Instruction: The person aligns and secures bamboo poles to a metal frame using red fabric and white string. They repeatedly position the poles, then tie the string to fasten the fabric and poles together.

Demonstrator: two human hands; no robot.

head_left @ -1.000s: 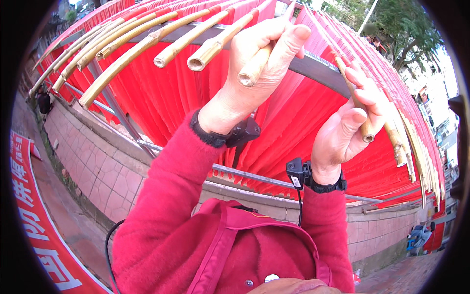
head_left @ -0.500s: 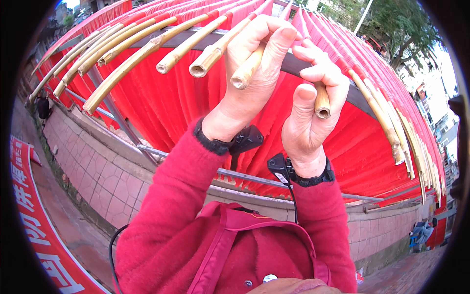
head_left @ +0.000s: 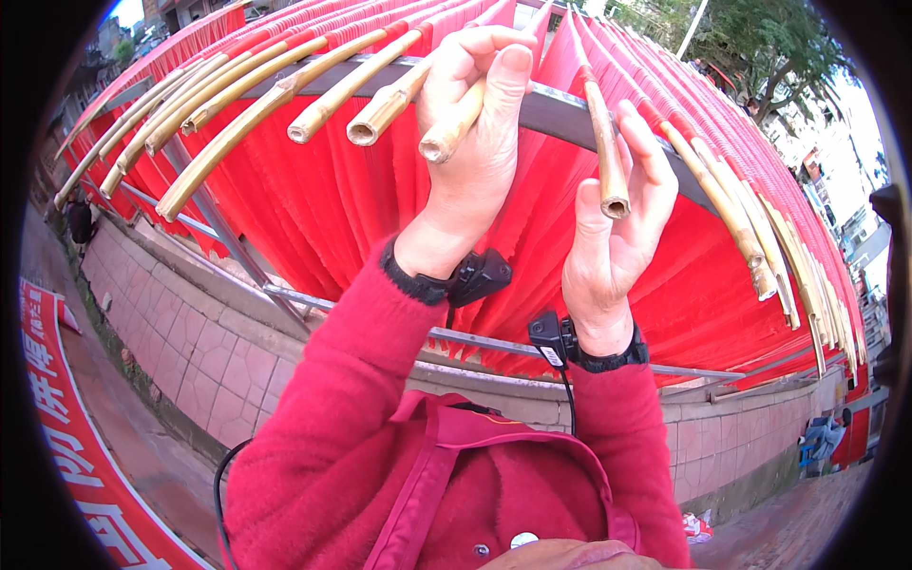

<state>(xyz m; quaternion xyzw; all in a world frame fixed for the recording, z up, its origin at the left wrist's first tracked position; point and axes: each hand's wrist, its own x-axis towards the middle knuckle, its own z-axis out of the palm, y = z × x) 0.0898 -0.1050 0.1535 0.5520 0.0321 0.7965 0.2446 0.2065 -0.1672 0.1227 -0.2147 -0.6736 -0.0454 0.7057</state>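
My left hand (head_left: 467,180) is closed round the near end of a bamboo pole (head_left: 450,127), its hollow cut end poking out toward me. Beside it, my right hand (head_left: 608,256) has its fingers stretched upward and apart, open, with another bamboo pole (head_left: 606,142) lying in front of the palm between thumb and fingers. The hand may touch this pole, but it is not gripping it. Red strands (head_left: 560,57) wrap the poles farther along, and a dense red curtain of them (head_left: 361,209) hangs below.
More bamboo poles (head_left: 237,133) fan out on the left, and others (head_left: 722,209) on the right. They rest across a grey metal rail (head_left: 560,114). A low tiled wall (head_left: 199,351) runs beneath. A red banner (head_left: 76,437) lies at lower left; a tree (head_left: 779,47) stands behind.
My right hand has loosened its grip on its pole and opened, moving slightly down. My left hand has shifted left with its pole, widening the gap between the two poles.
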